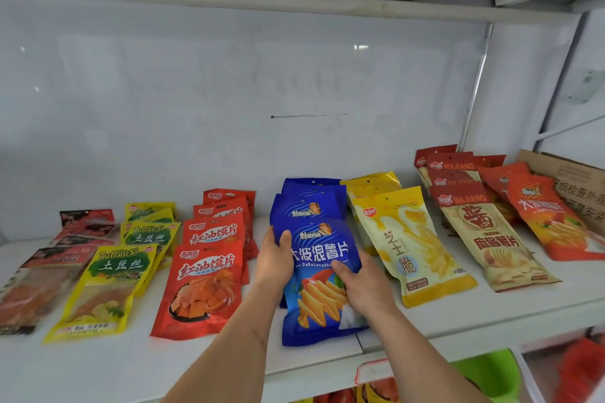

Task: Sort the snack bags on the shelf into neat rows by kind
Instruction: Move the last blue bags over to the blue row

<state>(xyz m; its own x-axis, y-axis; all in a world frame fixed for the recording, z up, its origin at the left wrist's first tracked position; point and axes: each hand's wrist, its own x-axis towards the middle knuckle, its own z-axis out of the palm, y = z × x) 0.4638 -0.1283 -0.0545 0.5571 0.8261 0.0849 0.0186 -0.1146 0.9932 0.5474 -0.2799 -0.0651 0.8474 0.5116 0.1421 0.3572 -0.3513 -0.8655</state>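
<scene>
Snack bags lie in rows on a white shelf (458, 321). The front blue chip bag (319, 291) sits at the centre, with more blue bags (309, 198) stacked behind it. My left hand (273, 260) grips its upper left edge, thumb on top. My right hand (365, 285) holds its right side. To the left run rows of red bags (203, 288), yellow-green bags (104, 291) and dark red bags (42, 281). On the right lie yellow cheese bags (415, 245), beige bags with red tops (491, 239) and orange-red bags (550, 216).
A cardboard box (569, 180) stands at the far right behind the orange-red bags. The shelf's white back wall rises close behind the rows. Below the shelf edge, a lower shelf holds a green item (491, 373) and more red packets (579, 370).
</scene>
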